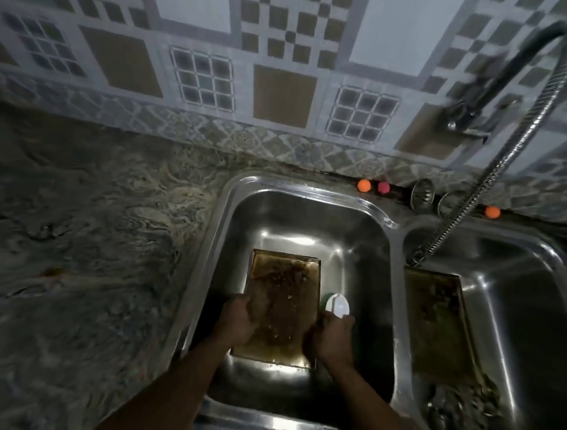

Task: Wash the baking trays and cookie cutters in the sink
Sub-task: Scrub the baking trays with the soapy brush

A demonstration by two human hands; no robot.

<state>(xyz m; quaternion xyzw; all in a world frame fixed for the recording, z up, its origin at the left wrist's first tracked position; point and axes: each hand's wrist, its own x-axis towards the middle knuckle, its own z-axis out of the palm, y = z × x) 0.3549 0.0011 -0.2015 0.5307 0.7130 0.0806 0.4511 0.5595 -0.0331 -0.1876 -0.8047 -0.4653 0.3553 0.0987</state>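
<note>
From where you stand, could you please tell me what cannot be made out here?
Head view: the white-topped green item, partly covered by the right hand, cannot be identified.
Head view: the shapes below the tray in the right basin are too dark.
Head view: the tap is blurred.

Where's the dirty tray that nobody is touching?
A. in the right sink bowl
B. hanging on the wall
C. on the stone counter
A: the untouched tray lies in the right sink bowl, while the left hand grips the other tray in the left bowl.
</note>
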